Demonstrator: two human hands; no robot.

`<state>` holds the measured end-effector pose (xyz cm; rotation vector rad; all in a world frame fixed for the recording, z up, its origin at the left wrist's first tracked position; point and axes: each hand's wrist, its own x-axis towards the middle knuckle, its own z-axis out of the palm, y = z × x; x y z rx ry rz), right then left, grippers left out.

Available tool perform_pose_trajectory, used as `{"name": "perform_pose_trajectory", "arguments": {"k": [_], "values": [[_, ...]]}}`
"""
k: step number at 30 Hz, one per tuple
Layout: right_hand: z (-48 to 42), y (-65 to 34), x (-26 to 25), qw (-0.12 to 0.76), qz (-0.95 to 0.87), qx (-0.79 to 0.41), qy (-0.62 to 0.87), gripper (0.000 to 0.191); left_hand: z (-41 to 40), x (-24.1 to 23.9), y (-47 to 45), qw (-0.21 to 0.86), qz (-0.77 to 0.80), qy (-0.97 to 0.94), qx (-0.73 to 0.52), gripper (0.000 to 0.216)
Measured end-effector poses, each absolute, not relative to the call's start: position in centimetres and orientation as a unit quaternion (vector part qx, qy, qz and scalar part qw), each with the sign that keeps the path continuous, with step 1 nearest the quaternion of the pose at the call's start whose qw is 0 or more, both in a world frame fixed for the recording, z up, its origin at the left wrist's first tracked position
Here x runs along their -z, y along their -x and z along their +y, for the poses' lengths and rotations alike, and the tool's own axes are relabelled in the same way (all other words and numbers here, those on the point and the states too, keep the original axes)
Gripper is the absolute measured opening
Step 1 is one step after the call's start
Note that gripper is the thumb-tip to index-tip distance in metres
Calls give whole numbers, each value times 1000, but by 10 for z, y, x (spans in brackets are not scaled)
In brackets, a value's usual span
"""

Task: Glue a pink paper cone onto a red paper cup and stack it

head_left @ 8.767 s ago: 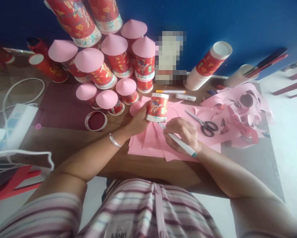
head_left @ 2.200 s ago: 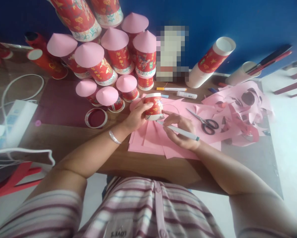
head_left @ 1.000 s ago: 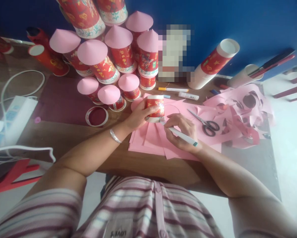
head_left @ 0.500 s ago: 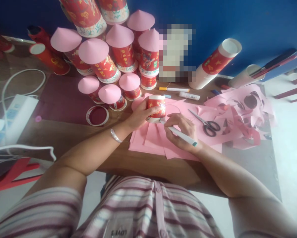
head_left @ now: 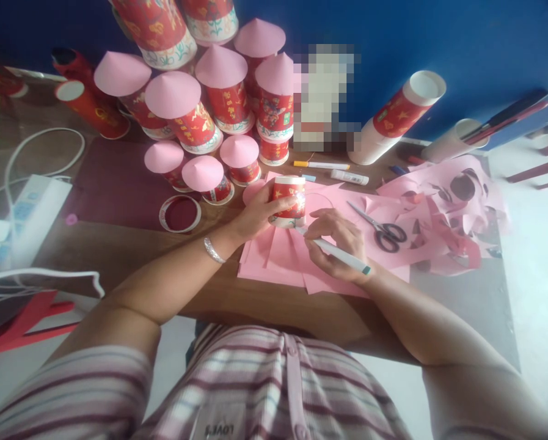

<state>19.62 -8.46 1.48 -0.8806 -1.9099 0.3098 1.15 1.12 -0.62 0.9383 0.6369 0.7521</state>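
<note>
My left hand (head_left: 259, 214) is wrapped round a short paper tube (head_left: 288, 198) covered in red patterned paper, with white bands at top and bottom. Faint coloured marks show on its lower white band. My right hand (head_left: 338, 243) pinches a white marker pen (head_left: 342, 255) with a green end cap; its tip points at the tube's lower edge, and I cannot tell whether they touch. Beneath both hands lie stacked sheets of pink paper (head_left: 283, 263). Scissors (head_left: 386, 234) with dark handles rest on the pink paper right of my right hand.
Several red tubes with pink cone tops (head_left: 173, 95) stand at the back left. A paper ring (head_left: 179, 214) lies left of my left hand. Beyond the tube are a yellow marker (head_left: 322, 165) and a glue stick (head_left: 349, 177). Pink scraps (head_left: 457, 208) and a taller tube (head_left: 397, 119) are rightward.
My right hand and the marker have shifted slightly to the right and down, away from the tube's lower band. The left hand and the tube stay in place.
</note>
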Motion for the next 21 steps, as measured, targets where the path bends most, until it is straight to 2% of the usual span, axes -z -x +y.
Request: {"name": "perform_pose_trajectory", "arguments": {"k": [21], "values": [[-83, -197, -17, 467, -789, -122, 380, 18, 11, 4, -11, 774, 284, -435, -362, 42]]}}
